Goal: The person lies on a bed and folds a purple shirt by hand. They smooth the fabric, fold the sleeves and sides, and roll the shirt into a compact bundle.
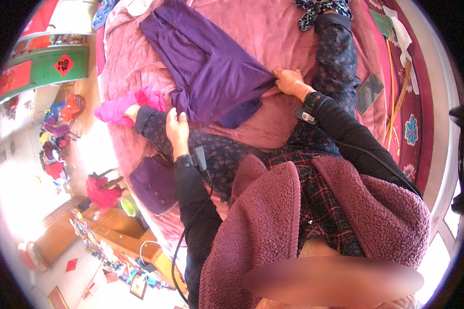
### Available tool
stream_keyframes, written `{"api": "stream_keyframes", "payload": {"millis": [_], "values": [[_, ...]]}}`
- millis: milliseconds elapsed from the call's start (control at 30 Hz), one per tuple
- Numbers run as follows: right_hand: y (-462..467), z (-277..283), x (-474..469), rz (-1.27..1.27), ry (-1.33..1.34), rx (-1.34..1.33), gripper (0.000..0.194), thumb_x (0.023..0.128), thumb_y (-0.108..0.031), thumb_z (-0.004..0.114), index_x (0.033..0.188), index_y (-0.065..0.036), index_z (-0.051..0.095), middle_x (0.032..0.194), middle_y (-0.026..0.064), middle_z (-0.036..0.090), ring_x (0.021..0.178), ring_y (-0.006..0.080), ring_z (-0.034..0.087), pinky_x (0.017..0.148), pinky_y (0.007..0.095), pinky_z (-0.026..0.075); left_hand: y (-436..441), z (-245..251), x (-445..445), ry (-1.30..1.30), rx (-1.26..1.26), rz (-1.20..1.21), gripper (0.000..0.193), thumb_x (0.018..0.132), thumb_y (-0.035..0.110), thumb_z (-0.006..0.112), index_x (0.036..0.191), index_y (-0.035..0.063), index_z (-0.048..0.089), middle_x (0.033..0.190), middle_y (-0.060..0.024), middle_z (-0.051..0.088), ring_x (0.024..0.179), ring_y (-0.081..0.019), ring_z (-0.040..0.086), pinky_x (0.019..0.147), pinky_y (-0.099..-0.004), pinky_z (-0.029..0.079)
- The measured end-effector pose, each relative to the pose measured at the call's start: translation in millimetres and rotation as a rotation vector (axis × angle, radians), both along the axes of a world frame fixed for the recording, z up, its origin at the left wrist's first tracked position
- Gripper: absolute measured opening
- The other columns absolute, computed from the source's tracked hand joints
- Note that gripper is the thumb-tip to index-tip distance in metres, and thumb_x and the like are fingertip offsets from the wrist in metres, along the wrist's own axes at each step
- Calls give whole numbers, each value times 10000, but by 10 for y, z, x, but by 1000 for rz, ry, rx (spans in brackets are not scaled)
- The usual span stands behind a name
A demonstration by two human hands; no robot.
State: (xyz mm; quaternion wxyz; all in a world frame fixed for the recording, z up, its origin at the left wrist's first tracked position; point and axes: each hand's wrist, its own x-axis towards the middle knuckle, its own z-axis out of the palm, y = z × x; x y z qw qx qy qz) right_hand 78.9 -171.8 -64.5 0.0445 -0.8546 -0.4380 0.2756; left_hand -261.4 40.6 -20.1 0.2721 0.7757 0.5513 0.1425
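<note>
A purple cloth garment (212,65) lies spread over the pink bedding between my outstretched legs. My right hand (292,82) grips its right-hand corner, the cloth bunched at the fingertips. Beside the near left corner is my left hand (178,131), its thumb and fingers apart and no cloth visible between them; whether it touches the garment is unclear. A darker blue-purple piece of cloth (241,113) shows from under the garment's near edge. Another folded purple garment (153,185), with small ring-like fastenings, rests left of my left forearm.
The pink bedding (278,34) bears a dark flat phone-like device (369,94) right of my leg. Along the right edge lie a wooden stick (402,92) and white cloth strip (404,42). A cable (174,258) hangs by my left arm. Left, below the bed, stands wooden furniture (120,235).
</note>
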Motion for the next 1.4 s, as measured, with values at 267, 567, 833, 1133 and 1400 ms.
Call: {"api": "stream_keyframes", "payload": {"millis": [267, 567, 833, 1133, 1400], "values": [[-8, -10, -10, -30, 18, 32, 226, 860, -192, 576, 1068, -105, 595, 998, 156, 696, 1002, 344, 648, 876, 510, 392, 65, -171, 567, 498, -9, 155, 555, 819, 283, 644, 1305, 48, 514, 1248, -214, 600, 1137, -384, 584, 972, -466, 455], [-7, -53, 18, -4, 23, 47, 253, 816, -169, 555, 1055, -136, 633, 1006, 127, 709, 978, 307, 675, 851, 490, 405, 94, 154, -152, -745, -251, 386, 168, 795, 5, 581, 955, 2, 633, 979, -93, 630, 856, -246, 613, 797, -370, 495], [0, -37, 19, -19, 39, 31, 236, 856, -197, 584, 1080, -129, 614, 1023, 127, 703, 1020, 316, 653, 887, 471, 393, -38, 314, -457, -1203, -878, 522, 194, 884, 162, 591, 1065, 107, 636, 1095, -56, 655, 998, -240, 613, 919, -408, 456], [5, -38, 24, -2, 31, 26, 274, 817, -157, 514, 1062, -145, 636, 1054, 124, 701, 1026, 313, 658, 876, 532, 402, -130, 391, -400, -1321, -649, 212, 225, 839, 35, 568, 1057, 85, 591, 1048, -76, 652, 1000, -237, 589, 992, -433, 417], [2, -64, 27, -11, 32, 72, 231, 859, -199, 567, 1071, -119, 611, 1041, 140, 694, 1028, 332, 643, 885, 502, 389, -237, 384, -639, -1056, -446, 634, 152, 819, -21, 557, 932, 78, 579, 895, -79, 616, 848, -227, 605, 833, -359, 514]]}}
